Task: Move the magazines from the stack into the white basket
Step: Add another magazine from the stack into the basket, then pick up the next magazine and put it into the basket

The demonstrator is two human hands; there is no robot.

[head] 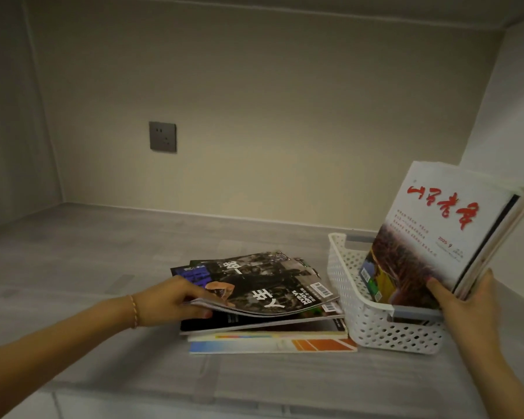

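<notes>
while the stack of magazines [270, 322] lies flat on the grey surface [103, 252], just left of the white basket [372, 325] and about touching it, its top magazine [273, 285] is already peeling up at the near-left corner. it looks light, glossy and floppy, likely to sag and slide, so a pinch along the spine or a full edge would suit. its long axis runs left to right, cover text upside down to the wearer. the left hand [176, 300] is closed on that lifted corner, thumb beneath. the right hand [463, 300] grips several magazines [436, 234] standing in the basket, leaning right.
</notes>
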